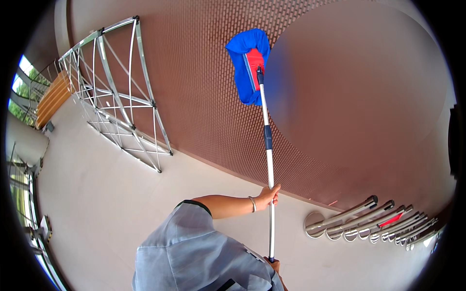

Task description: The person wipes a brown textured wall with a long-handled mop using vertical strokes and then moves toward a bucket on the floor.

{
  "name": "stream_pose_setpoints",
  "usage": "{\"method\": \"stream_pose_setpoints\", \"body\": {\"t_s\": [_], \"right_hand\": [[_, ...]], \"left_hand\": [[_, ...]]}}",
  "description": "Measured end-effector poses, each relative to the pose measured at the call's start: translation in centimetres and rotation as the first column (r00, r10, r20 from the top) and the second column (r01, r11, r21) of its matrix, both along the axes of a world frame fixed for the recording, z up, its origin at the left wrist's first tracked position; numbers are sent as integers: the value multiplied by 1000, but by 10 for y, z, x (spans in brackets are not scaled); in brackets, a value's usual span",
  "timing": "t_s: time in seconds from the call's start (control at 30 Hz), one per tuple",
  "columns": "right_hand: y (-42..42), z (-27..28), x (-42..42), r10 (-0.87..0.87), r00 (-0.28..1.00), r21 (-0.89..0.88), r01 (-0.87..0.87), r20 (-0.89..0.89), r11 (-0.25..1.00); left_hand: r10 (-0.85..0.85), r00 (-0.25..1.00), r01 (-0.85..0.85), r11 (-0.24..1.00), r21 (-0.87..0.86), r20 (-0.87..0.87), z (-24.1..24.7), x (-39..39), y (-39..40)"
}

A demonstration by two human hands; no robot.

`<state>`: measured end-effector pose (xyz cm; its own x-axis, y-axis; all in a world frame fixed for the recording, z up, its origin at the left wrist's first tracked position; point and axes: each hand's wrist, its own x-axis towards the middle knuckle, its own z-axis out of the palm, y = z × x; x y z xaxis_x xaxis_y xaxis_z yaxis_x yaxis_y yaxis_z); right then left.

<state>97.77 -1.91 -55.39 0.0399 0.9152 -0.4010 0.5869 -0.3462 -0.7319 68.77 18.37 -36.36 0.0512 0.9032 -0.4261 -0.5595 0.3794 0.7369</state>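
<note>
My left hand, with a bangle at the wrist, is closed around the lower part of a silver telescopic mop pole. Below it my right hand grips the dark end of the pole, partly hidden by a grey sleeve. At the pole's far end, a flat mop head with a red plate is wrapped in a blue cloth. The mop head appears to lie against a brown patterned wall. A dark blue locking collar sits midway along the pole.
A folding metal truss frame stands along the wall at left. Several polished stanchion posts with round bases line the wall at right. Wooden steps rise at far left above the pale floor. A large round area at upper right is blurred.
</note>
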Motion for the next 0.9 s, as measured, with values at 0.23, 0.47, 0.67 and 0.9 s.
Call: {"method": "stream_pose_setpoints", "body": {"t_s": [0.23,0.47,0.67,0.9], "right_hand": [[31,8,-64,117,991,-42,-114,58,993],[49,69,-149,196,952,4,-203,236,979],[46,94,-196,206,939,-50,-200,275,979],[35,90,-206,107,954,65,-130,282,989]], "left_hand": [[120,991,-121,992,21,50,1,-93,-2],[234,967,-236,972,10,97,-10,-185,4],[273,957,-271,962,-31,102,-10,-238,2],[288,955,-286,958,-31,77,-12,-247,-2]]}}
